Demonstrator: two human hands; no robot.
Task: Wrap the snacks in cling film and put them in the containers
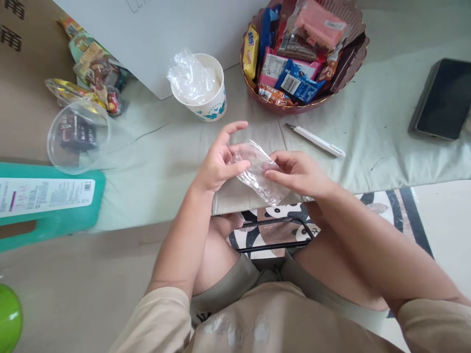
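Observation:
A clear, crinkled plastic bag (261,171) is stretched between my two hands above the table's front edge. My left hand (222,159) has its thumb across the bag's upper left part and other fingers behind it, while the index finger sticks out free. On the other side, my right hand (300,171) pinches the bag between thumb and fingers. Whether the bag has anything in it, I cannot make out. Just behind my left hand stands a white paper cup (211,105) with crumpled clear plastic (192,78) in its mouth. A white pen-like tool (318,140) lies beyond my right hand.
A pinkish scalloped bowl (301,107) full of wrapped snacks stands at the back. Right of it lies a dark phone (443,100). At left are a clear round tub (79,137), several snack packets (97,73) and a teal container (97,196). A white box (154,39) stands behind.

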